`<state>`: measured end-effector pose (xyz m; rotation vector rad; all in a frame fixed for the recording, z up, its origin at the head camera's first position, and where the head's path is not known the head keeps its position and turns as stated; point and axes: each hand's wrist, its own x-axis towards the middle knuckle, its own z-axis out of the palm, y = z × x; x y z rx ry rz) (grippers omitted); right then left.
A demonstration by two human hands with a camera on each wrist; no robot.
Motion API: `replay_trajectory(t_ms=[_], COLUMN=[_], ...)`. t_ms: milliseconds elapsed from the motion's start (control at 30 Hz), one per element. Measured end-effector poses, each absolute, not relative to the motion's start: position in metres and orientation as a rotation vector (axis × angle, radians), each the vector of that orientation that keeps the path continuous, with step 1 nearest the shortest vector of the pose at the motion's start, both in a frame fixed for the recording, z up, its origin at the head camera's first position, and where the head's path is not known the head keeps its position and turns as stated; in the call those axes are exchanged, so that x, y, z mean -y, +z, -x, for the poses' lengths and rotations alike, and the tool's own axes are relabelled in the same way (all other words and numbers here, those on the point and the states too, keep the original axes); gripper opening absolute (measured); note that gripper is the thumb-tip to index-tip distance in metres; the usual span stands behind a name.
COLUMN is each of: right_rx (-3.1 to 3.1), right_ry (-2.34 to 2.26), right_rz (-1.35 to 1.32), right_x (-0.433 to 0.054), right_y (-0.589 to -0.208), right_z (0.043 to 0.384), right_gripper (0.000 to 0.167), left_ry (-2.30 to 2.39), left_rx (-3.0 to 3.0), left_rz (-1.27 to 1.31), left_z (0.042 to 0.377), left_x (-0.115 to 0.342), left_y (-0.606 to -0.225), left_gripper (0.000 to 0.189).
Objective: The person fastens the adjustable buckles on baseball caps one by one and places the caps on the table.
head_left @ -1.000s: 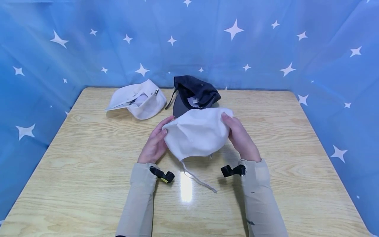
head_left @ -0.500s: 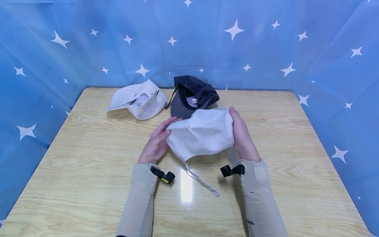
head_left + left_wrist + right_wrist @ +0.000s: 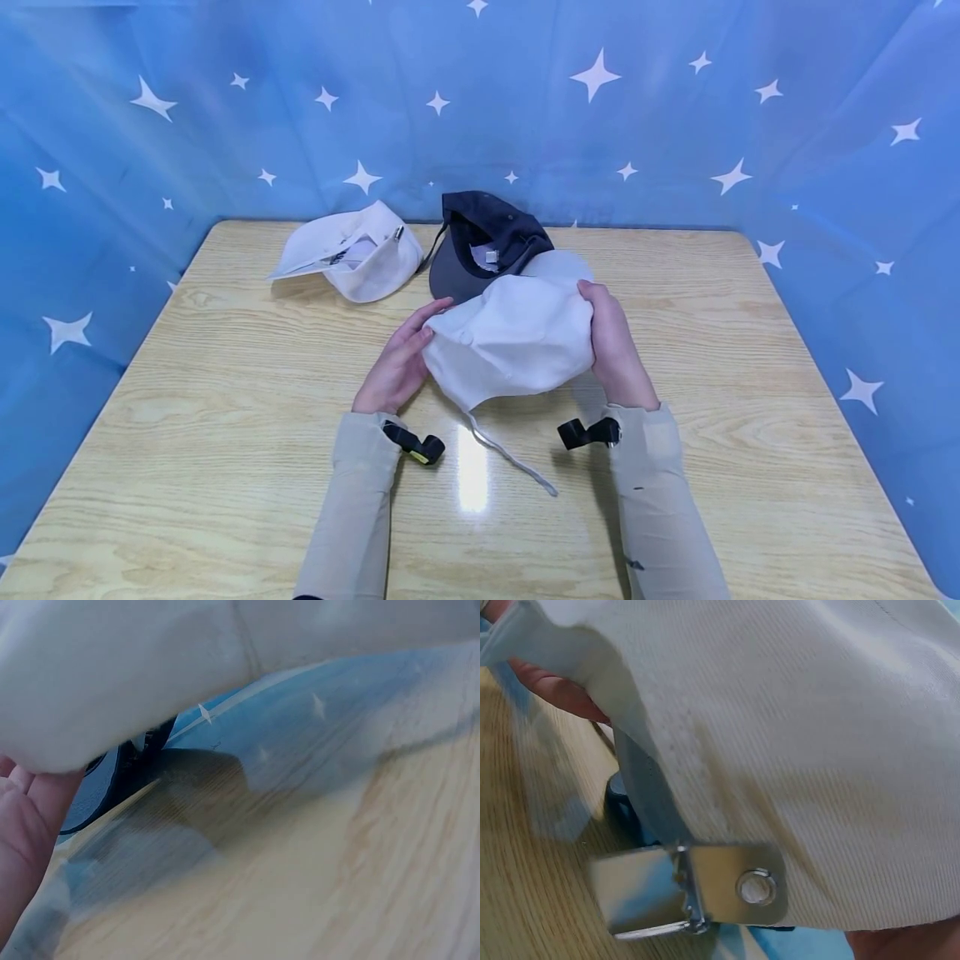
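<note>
Between both hands, above the table, I hold a white baseball cap (image 3: 517, 342) with its crown towards me. My left hand (image 3: 393, 371) grips its left edge, thumb in front and fingers behind. The right hand (image 3: 617, 358) grips the opposite side, its other fingers hidden by the cloth. Part of the brim (image 3: 561, 265) shows past the crown at the far side. A thin strap (image 3: 517, 462) dangles below the cap. In the right wrist view, an open metal buckle (image 3: 739, 885) sits at the fabric's edge.
A navy cap (image 3: 495, 212) lies just behind the held one, partly overlapped by it. Farther left rests another white cap (image 3: 386, 271), its inside showing. The wooden table (image 3: 202, 417) ends at a blue star-printed backdrop (image 3: 517, 117).
The held white cap has shifted slightly right and tilted, so its brim now shows behind the crown. Its strap has swung a little. The right hand has changed its hold on the edge.
</note>
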<state>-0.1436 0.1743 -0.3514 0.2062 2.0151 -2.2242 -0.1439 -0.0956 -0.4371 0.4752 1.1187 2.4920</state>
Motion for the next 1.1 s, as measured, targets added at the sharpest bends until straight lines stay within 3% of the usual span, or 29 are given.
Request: replay_trajectory(t_ms=[1100], right_rx=[-2.090], right_ry=[-2.348], right_rz=[-0.020], right_x=[-0.1723], right_y=[-0.3472], right_z=[0.1394], right_gripper=[0.035], left_ry=[2.461], left_rx=[-1.135], left_rz=[-0.442], left_z=[0.1432], left_x=[0.0950], left_y=[-0.4371], left_gripper=[0.061])
